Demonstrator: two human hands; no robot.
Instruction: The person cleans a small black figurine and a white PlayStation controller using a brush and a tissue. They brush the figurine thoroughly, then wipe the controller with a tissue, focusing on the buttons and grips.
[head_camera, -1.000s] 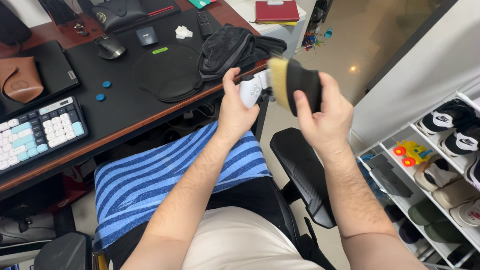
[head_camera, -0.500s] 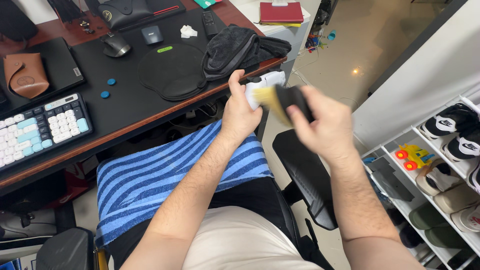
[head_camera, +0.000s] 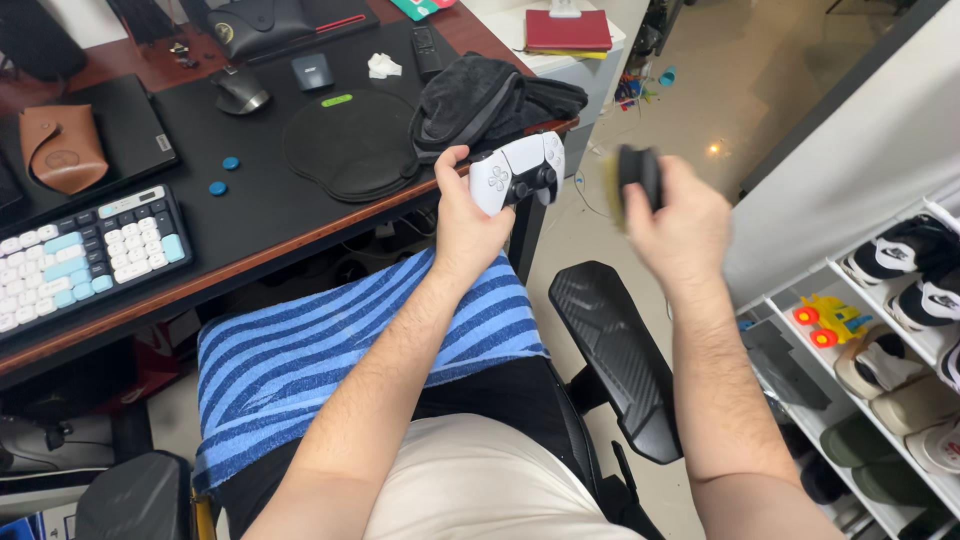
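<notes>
the white shoe rack (head_camera: 790, 290) at the right holds pairs of shoes on its shelves, black-and-white sneakers (head_camera: 915, 255) on the top shelf and tan and green ones lower down, with a yellow toy vehicle (head_camera: 828, 312) on a middle shelf.

the left hand (head_camera: 470, 225) is clamped on a white and black game controller (head_camera: 518, 170), held in the air just off the desk's (head_camera: 250, 262) right front corner. its long axis runs roughly left to right, tilted up toward the right, its button face turned up to the camera.

the right hand (head_camera: 682, 220) is closed around a black brush (head_camera: 636, 180) with pale bristles, blurred, held apart from the controller to its right, above the floor.

a dark folded towel (head_camera: 495, 100) lies at the desk's right edge, a black mouse pad (head_camera: 350, 150) beside it, a keyboard (head_camera: 85, 255) near the front left edge. a blue striped towel (head_camera: 330, 350) covers the lap.
</notes>
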